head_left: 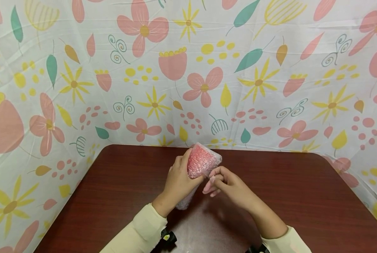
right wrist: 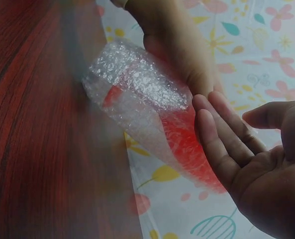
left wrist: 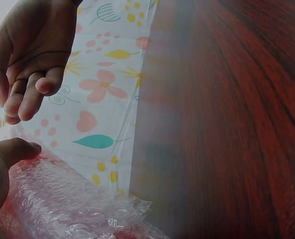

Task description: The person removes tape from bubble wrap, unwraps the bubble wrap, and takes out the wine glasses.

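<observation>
A red object wrapped in clear bubble wrap (head_left: 204,160) is tilted over the table, its wide end up. The wrap hides what kind of object it is. My left hand (head_left: 180,179) grips it from the left side, the thumb lying across the front. On the other side, my right hand (head_left: 227,182) pinches at the edge of the wrap with thumb and index finger. The right hand's other fingers (right wrist: 207,124) lie beside the red part in the right wrist view. Crinkled loose wrap (left wrist: 87,209) shows below the left thumb in the left wrist view.
The dark red-brown wooden table (head_left: 119,182) lies under both hands. A white curtain with a floral print (head_left: 204,116) stands right behind the table's back edge and along its sides. Black wrist straps (head_left: 167,237) sit at both cream sleeves.
</observation>
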{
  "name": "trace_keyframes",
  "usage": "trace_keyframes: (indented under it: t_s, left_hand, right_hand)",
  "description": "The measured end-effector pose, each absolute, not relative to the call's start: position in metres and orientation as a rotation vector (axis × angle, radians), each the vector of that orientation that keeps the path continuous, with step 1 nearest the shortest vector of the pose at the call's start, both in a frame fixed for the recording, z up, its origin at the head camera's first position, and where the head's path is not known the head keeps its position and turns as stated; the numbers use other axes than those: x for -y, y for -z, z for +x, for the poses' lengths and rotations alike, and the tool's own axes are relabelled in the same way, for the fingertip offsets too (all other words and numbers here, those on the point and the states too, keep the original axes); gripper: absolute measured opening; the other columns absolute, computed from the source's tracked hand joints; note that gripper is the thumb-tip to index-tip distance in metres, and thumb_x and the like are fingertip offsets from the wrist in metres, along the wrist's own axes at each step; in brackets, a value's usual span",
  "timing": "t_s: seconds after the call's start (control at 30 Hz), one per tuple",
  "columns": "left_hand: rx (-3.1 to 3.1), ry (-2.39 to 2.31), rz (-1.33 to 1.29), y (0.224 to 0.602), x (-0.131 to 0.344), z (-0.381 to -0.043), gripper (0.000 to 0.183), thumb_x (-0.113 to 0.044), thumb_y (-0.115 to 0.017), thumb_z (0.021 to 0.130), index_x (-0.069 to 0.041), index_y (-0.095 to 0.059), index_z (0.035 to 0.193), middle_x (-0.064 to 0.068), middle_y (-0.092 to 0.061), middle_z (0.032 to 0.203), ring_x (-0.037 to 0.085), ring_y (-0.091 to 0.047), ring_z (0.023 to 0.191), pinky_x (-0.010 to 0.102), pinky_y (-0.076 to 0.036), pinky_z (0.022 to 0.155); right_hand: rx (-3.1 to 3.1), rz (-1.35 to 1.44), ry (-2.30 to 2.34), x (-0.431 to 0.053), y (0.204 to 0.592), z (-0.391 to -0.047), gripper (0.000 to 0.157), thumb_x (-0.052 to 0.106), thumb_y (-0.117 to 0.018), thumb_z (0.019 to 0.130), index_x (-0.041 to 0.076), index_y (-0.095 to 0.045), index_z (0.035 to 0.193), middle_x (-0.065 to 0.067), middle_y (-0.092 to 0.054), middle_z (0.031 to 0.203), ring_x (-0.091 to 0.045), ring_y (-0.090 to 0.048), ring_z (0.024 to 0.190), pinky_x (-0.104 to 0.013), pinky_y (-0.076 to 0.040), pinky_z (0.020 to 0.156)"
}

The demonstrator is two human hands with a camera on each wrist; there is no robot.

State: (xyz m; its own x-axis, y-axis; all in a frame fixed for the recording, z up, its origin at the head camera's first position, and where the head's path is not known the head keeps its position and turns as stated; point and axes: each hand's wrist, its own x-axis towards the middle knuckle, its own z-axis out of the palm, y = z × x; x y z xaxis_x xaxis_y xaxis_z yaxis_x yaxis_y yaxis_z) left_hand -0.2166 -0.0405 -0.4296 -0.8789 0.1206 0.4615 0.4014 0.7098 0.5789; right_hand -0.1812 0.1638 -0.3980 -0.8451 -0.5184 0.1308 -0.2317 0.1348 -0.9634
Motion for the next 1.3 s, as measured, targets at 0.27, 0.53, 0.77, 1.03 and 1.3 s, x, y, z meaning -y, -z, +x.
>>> trace_keyframes:
  t_s: [0.27,0.53,0.77,1.03,1.3]
  left_hand:
    - [2.518,1.001,-0.404,0.429,0.041,-0.216,0.096,-0.041,-0.084,0.076,-0.023,-0.034,0.156,0.011,-0.057,0.122,0.029,-0.065,0.101,0.049,-0.052,0.089]
    - [2.525,0.989,-0.408,0.43,0.04,-0.216,0.096,-0.042,-0.084,0.075,-0.025,-0.034,0.156,0.011,-0.058,0.121,0.028,-0.065,0.101,0.048,-0.052,0.089]
    - [2.53,0.954,-0.426,0.429,0.038,-0.213,0.096,-0.041,-0.085,0.076,-0.023,-0.035,0.155,0.011,-0.058,0.12,0.028,-0.063,0.1,0.047,-0.051,0.091]
    - [2.526,0.926,-0.428,0.428,0.038,-0.213,0.098,-0.041,-0.086,0.075,-0.024,-0.034,0.156,0.011,-0.058,0.12,0.027,-0.063,0.102,0.045,-0.05,0.09]
    - [2.527,0.868,-0.422,0.429,0.037,-0.212,0.099,-0.044,-0.086,0.075,-0.022,-0.034,0.155,0.011,-0.058,0.119,0.028,-0.063,0.101,0.046,-0.051,0.09]
  right_hand:
    - [-2.219,-0.657,1.716,-0.162,0.397,-0.183,0.025,0.017,-0.049,0.107,-0.006,-0.049,0.116,-0.024,-0.074,0.092,-0.029,-0.076,0.081,-0.046,-0.061,0.07]
    - [-2.165,-0.579,1.76,-0.163,0.397,-0.183,0.022,0.009,-0.047,0.105,-0.009,-0.049,0.115,-0.02,-0.071,0.086,-0.027,-0.075,0.077,-0.045,-0.061,0.063]
    - [-2.26,-0.496,1.786,-0.157,0.399,-0.181,0.028,0.021,-0.057,0.104,-0.006,-0.052,0.108,-0.015,-0.067,0.078,-0.026,-0.071,0.071,-0.043,-0.06,0.06]
    - [-2.371,-0.463,1.774,-0.152,0.399,-0.178,0.028,0.022,-0.055,0.105,-0.005,-0.055,0.108,-0.019,-0.07,0.081,-0.036,-0.071,0.074,-0.041,-0.06,0.063]
    - [-2.296,-0.535,1.792,-0.151,0.4,-0.175,0.027,0.02,-0.048,0.108,-0.006,-0.051,0.115,-0.024,-0.072,0.101,-0.026,-0.076,0.088,-0.039,-0.061,0.068]
